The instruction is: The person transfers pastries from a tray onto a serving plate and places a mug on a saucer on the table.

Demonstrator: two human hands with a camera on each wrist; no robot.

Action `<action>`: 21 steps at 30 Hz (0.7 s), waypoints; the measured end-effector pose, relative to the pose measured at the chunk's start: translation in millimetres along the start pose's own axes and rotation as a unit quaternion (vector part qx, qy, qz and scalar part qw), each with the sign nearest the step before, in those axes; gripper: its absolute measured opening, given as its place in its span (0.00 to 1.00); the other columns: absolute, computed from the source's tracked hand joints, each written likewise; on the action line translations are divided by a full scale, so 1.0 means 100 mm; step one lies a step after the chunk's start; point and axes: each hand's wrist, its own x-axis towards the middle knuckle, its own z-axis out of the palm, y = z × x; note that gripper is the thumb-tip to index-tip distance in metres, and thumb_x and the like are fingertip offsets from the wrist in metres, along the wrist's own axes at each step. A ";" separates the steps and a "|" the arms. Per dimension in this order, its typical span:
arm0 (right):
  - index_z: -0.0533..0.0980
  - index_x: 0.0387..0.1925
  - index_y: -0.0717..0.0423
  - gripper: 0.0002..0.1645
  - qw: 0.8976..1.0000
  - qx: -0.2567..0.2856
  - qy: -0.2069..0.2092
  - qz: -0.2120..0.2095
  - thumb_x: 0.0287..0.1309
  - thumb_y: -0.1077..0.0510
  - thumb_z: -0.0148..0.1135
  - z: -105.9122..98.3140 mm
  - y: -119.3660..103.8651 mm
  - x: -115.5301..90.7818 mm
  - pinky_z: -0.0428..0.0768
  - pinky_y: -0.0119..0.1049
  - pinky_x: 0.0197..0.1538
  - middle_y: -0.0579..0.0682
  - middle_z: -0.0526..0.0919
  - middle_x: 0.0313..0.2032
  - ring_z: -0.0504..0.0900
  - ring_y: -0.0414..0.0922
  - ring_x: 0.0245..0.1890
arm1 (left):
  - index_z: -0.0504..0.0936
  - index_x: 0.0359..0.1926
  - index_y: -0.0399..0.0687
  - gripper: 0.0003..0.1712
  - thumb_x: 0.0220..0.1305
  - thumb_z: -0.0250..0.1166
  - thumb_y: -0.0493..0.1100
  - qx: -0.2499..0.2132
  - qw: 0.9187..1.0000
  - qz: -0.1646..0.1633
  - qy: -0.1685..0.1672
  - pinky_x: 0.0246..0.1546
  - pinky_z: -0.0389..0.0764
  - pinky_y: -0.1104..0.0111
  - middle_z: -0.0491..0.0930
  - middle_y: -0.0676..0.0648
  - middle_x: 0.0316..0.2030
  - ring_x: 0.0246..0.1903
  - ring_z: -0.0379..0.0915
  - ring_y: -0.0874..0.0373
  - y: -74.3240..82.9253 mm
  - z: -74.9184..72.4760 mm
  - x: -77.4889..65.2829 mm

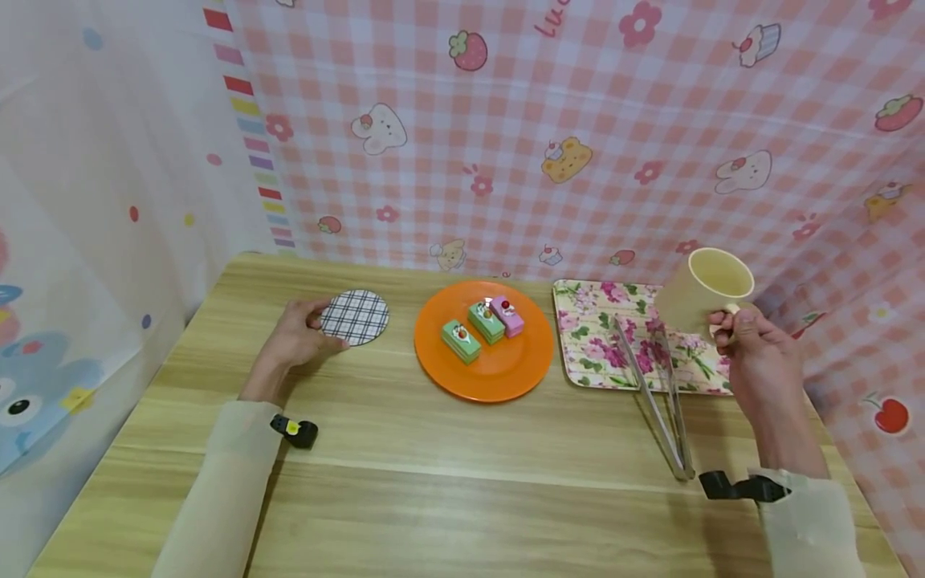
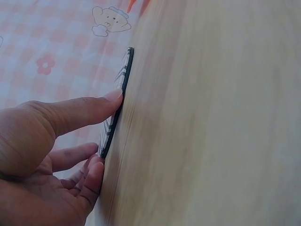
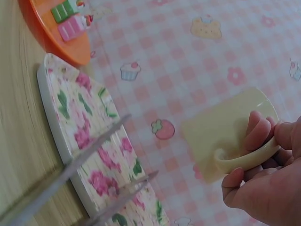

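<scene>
At the left of the table, my left hand [image 1: 296, 335] holds a round, black-and-white checked coaster [image 1: 356, 318] by its edge. In the left wrist view the thumb lies on the coaster [image 2: 127, 73] and the fingertips are at its near edge, close to the tabletop. My right hand [image 1: 764, 357] grips a cream mug [image 1: 682, 301] by its handle, fingers curled through the loop. The mug is raised over the right part of a flowered tray [image 1: 578, 321], and its inside looks bare. Metal tongs [image 1: 649, 399] lie with their spread tips over the tray.
Between the hands stands an orange plate [image 1: 484, 385] carrying two green cake pieces [image 1: 461, 341] and a pink cake piece [image 1: 508, 315]. A pink checked curtain [image 1: 433, 160] hangs behind the wooden table [image 1: 433, 498]. The tongs' joined end sticks out past the tray's front edge.
</scene>
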 end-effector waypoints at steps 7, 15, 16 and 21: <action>0.79 0.33 0.68 0.17 1.000 -0.013 -0.025 -0.007 0.73 0.59 0.53 0.11 0.06 -0.03 0.73 0.31 0.42 0.54 0.87 0.37 0.77 0.44 0.33 | 0.60 0.76 0.31 0.50 0.56 0.77 0.34 -0.002 1.000 0.004 -0.002 0.43 0.67 0.68 0.57 0.34 0.58 0.50 0.59 0.47 0.00 0.00 0.00; 0.79 0.32 0.65 0.18 0.999 -0.024 -0.035 0.000 0.75 0.58 0.51 0.27 0.18 -0.06 0.75 0.29 0.39 0.52 0.87 0.36 0.77 0.42 0.32 | 0.61 0.76 0.31 0.51 0.56 0.77 0.35 -0.001 1.000 0.010 -0.003 0.41 0.66 0.66 0.58 0.33 0.58 0.49 0.58 0.47 0.01 0.00 -0.03; 0.79 0.32 0.65 0.18 0.999 -0.019 -0.039 0.000 0.75 0.58 0.51 0.29 0.19 -0.06 0.76 0.29 0.39 0.52 0.87 0.36 0.77 0.42 0.32 | 0.61 0.76 0.31 0.51 0.56 0.77 0.34 0.000 1.000 0.011 -0.003 0.41 0.66 0.67 0.58 0.33 0.58 0.49 0.58 0.47 0.01 0.00 -0.03; 0.79 0.34 0.66 0.18 0.999 -0.016 -0.051 -0.009 0.76 0.59 0.50 0.39 0.23 -0.07 0.77 0.28 0.38 0.53 0.86 0.36 0.76 0.42 0.33 | 0.62 0.75 0.31 0.50 0.55 0.78 0.35 0.007 1.000 0.024 -0.002 0.36 0.66 0.71 0.63 0.36 0.53 0.45 0.60 0.50 0.01 0.00 -0.02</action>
